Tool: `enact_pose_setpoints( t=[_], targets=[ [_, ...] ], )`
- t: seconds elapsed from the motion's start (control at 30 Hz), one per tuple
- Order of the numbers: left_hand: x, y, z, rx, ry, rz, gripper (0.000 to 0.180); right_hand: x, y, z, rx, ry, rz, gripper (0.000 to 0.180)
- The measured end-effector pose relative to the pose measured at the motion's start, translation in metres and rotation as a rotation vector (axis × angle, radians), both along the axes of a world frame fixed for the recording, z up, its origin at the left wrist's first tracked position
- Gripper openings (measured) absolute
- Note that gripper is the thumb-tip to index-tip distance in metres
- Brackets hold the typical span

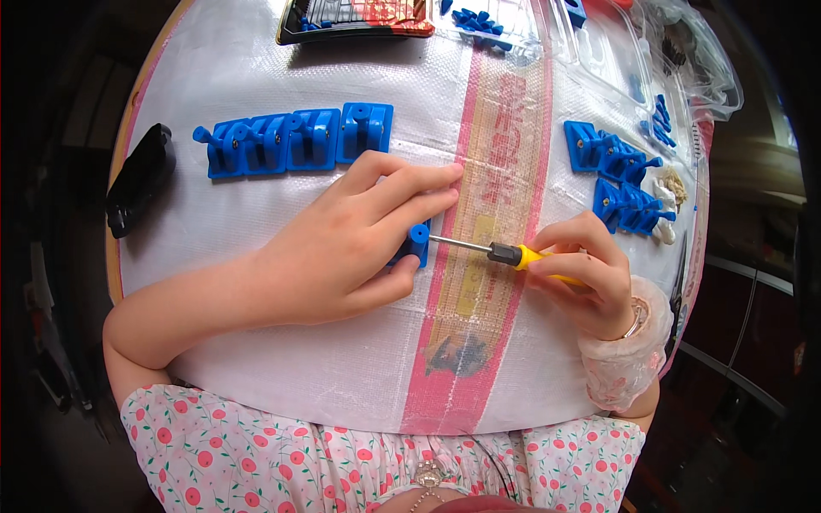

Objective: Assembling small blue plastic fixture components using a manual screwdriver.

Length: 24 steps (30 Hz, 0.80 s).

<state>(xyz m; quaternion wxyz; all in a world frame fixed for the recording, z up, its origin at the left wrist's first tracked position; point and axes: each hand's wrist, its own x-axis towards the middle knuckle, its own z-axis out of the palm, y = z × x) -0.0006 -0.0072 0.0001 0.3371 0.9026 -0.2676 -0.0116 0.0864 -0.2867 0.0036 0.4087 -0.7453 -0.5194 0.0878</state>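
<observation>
My left hand (346, 235) is closed around a blue plastic part (418, 242) with a round post, holding it against the table; most of the part is hidden under the palm and fingers. In my right hand (590, 265) is a screwdriver (526, 256) with a yellow and black handle. Its metal shaft points left, and the tip reaches the right side of the blue part. Beyond my left hand stands a row of similar blue parts (312, 139) with flat bases and jutting posts. More blue parts (617, 158) are grouped beyond my right hand.
A black tray (141, 179) lies at the left edge. At the far side are a black and red tray (359, 21) and a clear container with small blue pieces (479, 24). Clear plastic packaging (697, 60) is at the far right. A white woven sheet (316, 368) covers the table.
</observation>
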Motion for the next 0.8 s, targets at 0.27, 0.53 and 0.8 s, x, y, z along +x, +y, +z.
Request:
enact_pose_setpoints(
  t=[0.27,0.53,0.8],
  targets=[
    [-0.0002,-0.0038,-0.0012,0.013,-0.039,0.018,0.061,0.0016,-0.0005,-0.0001,0.019,0.065,0.001,0.030],
    [-0.0002,-0.0032,-0.0040,-0.028,-0.060,0.006,0.058,0.0016,-0.0029,0.0014,-0.010,0.092,0.004,0.030],
    [-0.0024,-0.0015,-0.0044,-0.012,-0.056,-0.002,0.058,-0.0002,-0.0026,0.0011,-0.020,0.129,0.008,0.030]
  ],
)
